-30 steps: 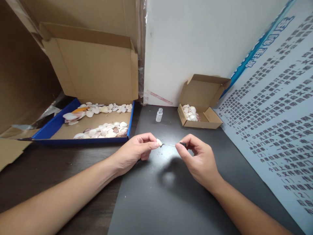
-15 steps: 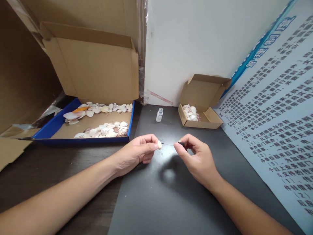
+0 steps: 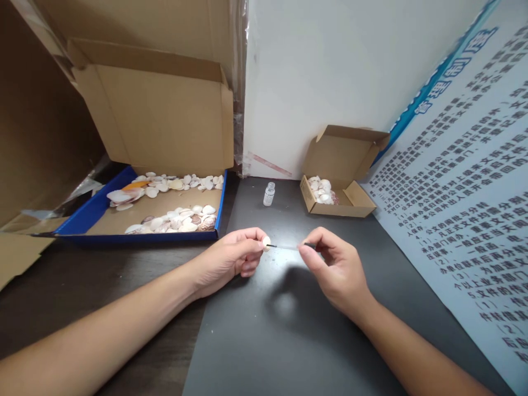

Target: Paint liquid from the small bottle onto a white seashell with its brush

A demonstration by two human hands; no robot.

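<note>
Between thumb and fingertips, my left hand [image 3: 237,250] pinches a small whitish seashell [image 3: 267,242]. My right hand [image 3: 332,261] is closed on the dark end of a thin applicator brush [image 3: 284,246], whose clear stem points left. Its dark tip lies at the face of the shell; whether it touches I cannot tell for sure. A small uncapped glass bottle [image 3: 269,194] with a pale label stands upright on the dark mat [image 3: 256,341], beyond both hands.
At the left is an open blue-sided cardboard box [image 3: 136,237] holding several seashells [image 3: 177,220] in two groups. A smaller open cardboard box [image 3: 342,209] with shells [image 3: 322,191] stands at the back right. A printed sheet [image 3: 466,220] slopes along the right side.
My right hand has shifted slightly right with the brush. The shell has turned a little in my left fingers, and the brush's dark tip now shows against it.
</note>
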